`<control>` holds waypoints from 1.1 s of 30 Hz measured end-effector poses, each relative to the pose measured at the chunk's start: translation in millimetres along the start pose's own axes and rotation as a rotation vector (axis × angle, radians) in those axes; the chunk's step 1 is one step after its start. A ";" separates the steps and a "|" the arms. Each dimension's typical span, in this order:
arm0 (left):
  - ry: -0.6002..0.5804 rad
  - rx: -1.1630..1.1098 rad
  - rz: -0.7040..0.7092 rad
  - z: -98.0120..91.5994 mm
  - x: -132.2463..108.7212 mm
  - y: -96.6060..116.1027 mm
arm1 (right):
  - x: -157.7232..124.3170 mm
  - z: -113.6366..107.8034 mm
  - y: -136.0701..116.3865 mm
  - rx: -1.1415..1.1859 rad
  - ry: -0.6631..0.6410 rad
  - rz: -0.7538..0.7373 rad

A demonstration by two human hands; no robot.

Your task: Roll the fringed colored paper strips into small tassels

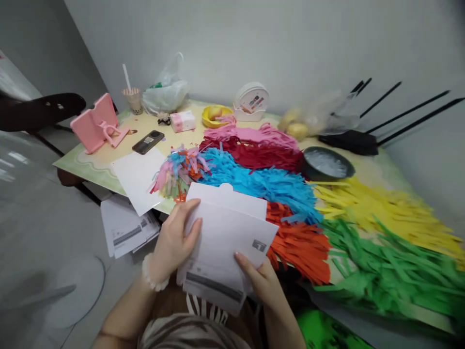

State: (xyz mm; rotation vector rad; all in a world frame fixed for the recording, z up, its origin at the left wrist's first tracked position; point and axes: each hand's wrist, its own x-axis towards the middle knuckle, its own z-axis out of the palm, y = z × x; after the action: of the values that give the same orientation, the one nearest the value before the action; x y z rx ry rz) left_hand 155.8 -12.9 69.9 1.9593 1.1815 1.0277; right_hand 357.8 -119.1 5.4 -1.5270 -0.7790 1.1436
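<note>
Close in front of my body I hold a small stack of white printed papers [221, 232], tilted, with a dark printed band near the bottom and a rounded tab at the top. My left hand [178, 235], a pale beaded bracelet at its wrist, grips the left edge with the thumb on the front. The right edge is pinched by my right hand [257, 276], thumb on top and the other fingers mostly hidden behind. Just beyond the papers lie blue paper strips [254, 177], orange strips [301, 245] and a multicoloured fringe bundle [181, 169].
Yellow strips [381, 208] and green strips [385, 261] cover the right side. A dark bowl [308, 169] stands behind them, with a black router [352, 142] beyond. A phone [148, 142], pink stand [96, 123] and drink cup [134, 102] are left. More printed papers [125, 228] sit lower left.
</note>
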 end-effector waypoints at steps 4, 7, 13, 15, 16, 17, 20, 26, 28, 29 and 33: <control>-0.085 0.053 -0.055 9.6 17.4 15.5 | -5.9 -3.0 12.1 0.033 0.026 0.045; -0.115 -0.029 -0.098 16.6 20.6 13.6 | -6.0 -3.3 19.4 0.089 0.073 0.060; -0.380 -0.347 -0.165 1.6 34.0 17.2 | -7.3 -12.1 14.9 0.322 -0.127 0.160; -0.463 -0.461 -0.216 -4.5 38.4 16.3 | -4.4 -11.4 8.9 0.371 -0.247 0.190; -0.492 -0.518 -0.240 -5.7 39.9 14.8 | -2.0 -9.4 5.6 0.381 -0.267 0.195; -0.508 -0.577 -0.259 -5.4 40.9 12.7 | 0.9 -6.5 2.4 0.381 -0.257 0.192; -0.376 -0.739 -0.292 4.7 40.3 6.8 | 10.6 4.0 -5.5 0.321 -0.090 0.160; -0.149 -0.761 -0.366 30.4 24.7 0.4 | 19.2 10.7 -13.1 0.149 0.253 0.018; -0.104 -0.682 -0.415 31.9 19.3 -4.8 | 18.3 8.6 -15.1 0.134 0.228 -0.034; -0.095 -0.671 -0.442 32.0 17.4 -7.9 | 17.6 7.2 -16.3 0.153 0.213 -0.067; -0.127 -0.735 -0.556 33.4 15.5 -18.3 | 15.4 0.9 -21.9 0.087 0.257 -0.177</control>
State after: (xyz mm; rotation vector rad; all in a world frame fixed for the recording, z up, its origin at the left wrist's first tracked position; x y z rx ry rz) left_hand 181.3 4.8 42.9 1.0289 0.9950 0.8504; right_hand 363.9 -99.2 22.3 -1.4661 -0.6654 0.8215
